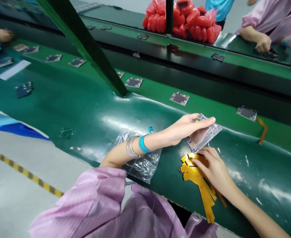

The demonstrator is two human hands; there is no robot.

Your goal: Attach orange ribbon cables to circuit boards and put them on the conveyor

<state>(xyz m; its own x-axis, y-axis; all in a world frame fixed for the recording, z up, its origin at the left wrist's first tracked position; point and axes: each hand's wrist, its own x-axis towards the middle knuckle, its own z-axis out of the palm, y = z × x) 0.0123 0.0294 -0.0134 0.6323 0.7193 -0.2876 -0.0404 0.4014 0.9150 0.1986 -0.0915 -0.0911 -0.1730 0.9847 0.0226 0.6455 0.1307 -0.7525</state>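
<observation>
Far left, another person's hand (2,34) rests at the edge of the glossy green belt (61,99), with small dark boards (23,89) scattered flat nearby and plenty of bare belt between them. A slanted green strut (86,49) comes down to meet the belt, well apart from your arms. Now your side: a crinkled clear plastic bag (142,165) lies under your left forearm at the belt's near edge, and a blue wrist band (142,144) rings that arm. Your left hand (185,129) is stretched long, fingers pressed together, clasping the circuit board (204,135). It's a thin rectangular board, silvery and shiny on its face, tilted up off the belt just above the near edge. Right below it, touching the belt, a fanned bundle of flat yellow flex strips (202,185) hangs over the rim. Your right hand (213,170) sits curled on that bundle, fingertips down; whether it pinches a strip, you can't tell. Open belt runs on to the right. Further up, a board with an orange tail (246,113) lies alone, a heap of shiny red bags (185,19) sits on the far belt, and a co-worker's hand (263,43) works beside it.
</observation>
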